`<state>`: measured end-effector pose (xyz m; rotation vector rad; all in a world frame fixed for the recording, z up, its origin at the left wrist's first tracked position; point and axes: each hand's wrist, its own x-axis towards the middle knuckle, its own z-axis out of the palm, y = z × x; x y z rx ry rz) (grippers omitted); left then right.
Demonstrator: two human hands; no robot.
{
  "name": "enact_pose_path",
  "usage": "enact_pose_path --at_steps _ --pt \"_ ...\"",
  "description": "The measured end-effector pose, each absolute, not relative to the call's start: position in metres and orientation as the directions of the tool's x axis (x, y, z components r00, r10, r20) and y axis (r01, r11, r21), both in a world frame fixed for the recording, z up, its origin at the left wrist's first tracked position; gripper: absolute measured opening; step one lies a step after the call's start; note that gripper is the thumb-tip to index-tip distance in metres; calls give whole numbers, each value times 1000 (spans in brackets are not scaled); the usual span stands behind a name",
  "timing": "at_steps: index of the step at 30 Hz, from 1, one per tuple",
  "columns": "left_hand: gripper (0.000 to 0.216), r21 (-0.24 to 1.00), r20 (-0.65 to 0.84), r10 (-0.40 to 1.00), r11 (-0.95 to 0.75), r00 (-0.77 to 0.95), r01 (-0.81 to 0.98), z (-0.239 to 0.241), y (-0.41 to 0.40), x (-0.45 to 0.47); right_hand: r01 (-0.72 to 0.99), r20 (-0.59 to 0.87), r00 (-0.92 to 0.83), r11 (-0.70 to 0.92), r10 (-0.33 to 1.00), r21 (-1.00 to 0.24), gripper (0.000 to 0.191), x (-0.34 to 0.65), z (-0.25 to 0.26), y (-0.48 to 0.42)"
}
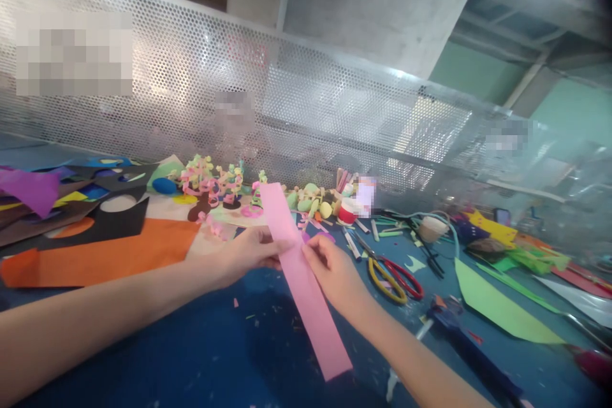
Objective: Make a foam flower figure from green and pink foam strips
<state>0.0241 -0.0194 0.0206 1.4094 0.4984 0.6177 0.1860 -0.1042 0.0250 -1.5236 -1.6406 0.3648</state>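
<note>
A long pink foam or felt strip (306, 296) slants across the middle of the view, held above the blue table. My left hand (253, 248) pinches its left edge, thumb on top and fingers partly hidden behind it. On the opposite edge, my right hand (332, 268) is closed with thumb and fingertips at the strip. Right of that hand lie scissors (389, 280) with one yellow and one red handle. Beyond the strip stand small craft trees (198, 178) with pink and green curls.
Orange sheet (129, 255) and black sheet (122, 220) pieces lie left. A dark blue glue gun (471, 344) and light green sheet (507, 306) lie right. A paper cup (433, 228) and a red-and-white container (347, 210) stand farther back. A perforated metal panel (182, 76) borders the table.
</note>
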Motion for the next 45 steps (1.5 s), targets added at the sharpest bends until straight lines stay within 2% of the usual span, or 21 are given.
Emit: enact_pose_path --at_steps 6,13,17,21,25,29,33,36,38,39,42,45 --pt "27 995 93 759 -95 644 -31 21 -17 25 686 305 79 170 949 -707 28 189 22 -113" --pt "30 987 29 710 91 703 -133 12 -21 25 780 357 122 133 926 -611 25 187 19 -115" --pt "29 993 -9 748 84 663 -82 11 -21 24 785 274 106 89 956 -613 30 184 16 -119" --pt "24 993 9 818 60 575 -100 17 -20 21 792 279 105 89 955 -604 34 185 13 -120" --pt "27 981 1 799 114 602 -154 19 -21 18 804 309 128 84 942 -588 34 187 13 -118" --pt "29 987 -75 759 151 647 -62 13 -22 18 827 349 87 128 933 -547 33 188 16 -119" --pt "32 982 -104 771 180 628 -57 6 -20 17 879 294 37 109 955 -465 38 197 19 -124" --pt "30 983 -81 793 165 604 -86 8 -17 13 960 193 98 -42 976 -276 38 226 23 -126" --pt "29 982 -80 809 163 582 -91 11 -13 8 958 130 286 -280 949 -64 25 257 25 -126" --pt "29 982 -88 809 168 582 -84 13 -12 6 933 131 359 -360 924 -21 18 273 26 -125" --pt "31 982 -97 778 176 621 -66 19 -8 -2 859 33 511 -512 859 17 16 319 23 -120" --pt "34 984 -75 763 160 642 -75 24 -8 -6 830 -112 553 -557 826 -14 21 345 16 -116"
